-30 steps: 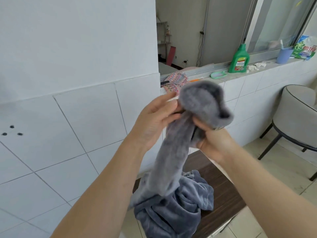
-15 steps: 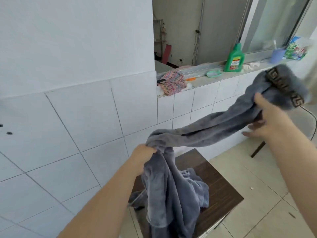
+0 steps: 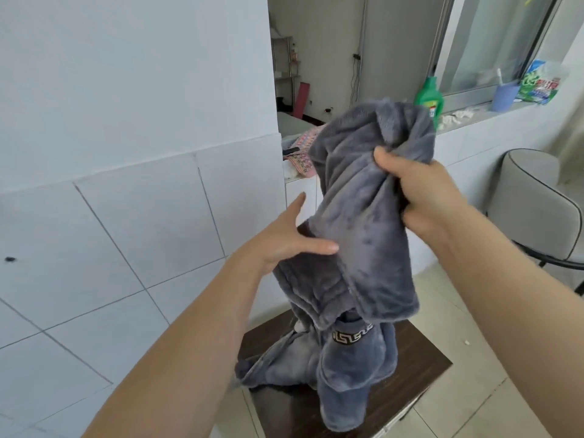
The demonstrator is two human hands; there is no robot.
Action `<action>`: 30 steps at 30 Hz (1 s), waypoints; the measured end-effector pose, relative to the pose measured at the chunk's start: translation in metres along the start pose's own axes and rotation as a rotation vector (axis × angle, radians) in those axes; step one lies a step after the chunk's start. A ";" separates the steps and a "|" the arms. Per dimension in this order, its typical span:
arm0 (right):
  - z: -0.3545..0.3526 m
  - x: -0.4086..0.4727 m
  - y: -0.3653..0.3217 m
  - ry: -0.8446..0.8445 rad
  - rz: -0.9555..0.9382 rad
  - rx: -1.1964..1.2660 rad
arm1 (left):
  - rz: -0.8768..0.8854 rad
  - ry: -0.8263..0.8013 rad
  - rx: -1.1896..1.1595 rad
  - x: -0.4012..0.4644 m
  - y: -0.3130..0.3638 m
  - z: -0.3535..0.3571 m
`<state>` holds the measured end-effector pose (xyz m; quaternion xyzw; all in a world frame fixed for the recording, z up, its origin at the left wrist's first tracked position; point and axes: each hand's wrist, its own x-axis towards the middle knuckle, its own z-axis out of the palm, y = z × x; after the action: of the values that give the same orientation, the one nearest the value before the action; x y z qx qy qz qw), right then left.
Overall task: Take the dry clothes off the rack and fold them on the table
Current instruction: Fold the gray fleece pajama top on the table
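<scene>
A grey fleece garment (image 3: 363, 200) with a patterned black-and-gold band hangs bunched in front of me. Its lower end lies heaped on the dark wooden table (image 3: 423, 368). My right hand (image 3: 420, 197) grips the garment's upper folds, with the fingers curled into the fabric. My left hand (image 3: 284, 238) is lower and to the left, its thumb pressed on the cloth's front face and its fingers behind the fabric, mostly hidden. No drying rack is in view.
A white tiled wall (image 3: 126, 216) fills the left. A tiled ledge behind carries a green detergent bottle (image 3: 429, 96), a blue cup (image 3: 504, 96), a detergent bag (image 3: 540, 83) and a patterned cloth (image 3: 300, 153). A grey chair (image 3: 534, 203) stands at the right.
My right hand, stretched far right with the banded end half a second ago, has come back to the centre and holds the garment folded over. My left hand has risen from the lower bunch.
</scene>
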<state>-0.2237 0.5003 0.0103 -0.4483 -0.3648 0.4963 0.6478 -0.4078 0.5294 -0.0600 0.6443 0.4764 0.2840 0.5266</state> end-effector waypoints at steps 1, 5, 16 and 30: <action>0.002 0.001 -0.010 -0.035 -0.010 0.057 | -0.051 -0.069 0.035 -0.001 -0.009 -0.002; -0.012 0.010 -0.031 0.052 -0.102 0.175 | -0.097 -0.061 0.221 -0.004 -0.017 -0.009; 0.000 -0.001 0.035 -0.149 -0.458 -0.879 | 0.435 0.318 0.005 -0.011 0.115 0.000; -0.028 0.024 -0.012 -0.032 -0.214 -0.609 | 0.127 0.574 0.086 -0.012 0.007 -0.032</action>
<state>-0.1884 0.5157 0.0133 -0.5727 -0.5519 0.3002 0.5265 -0.4379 0.5313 -0.0428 0.5881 0.5761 0.4663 0.3237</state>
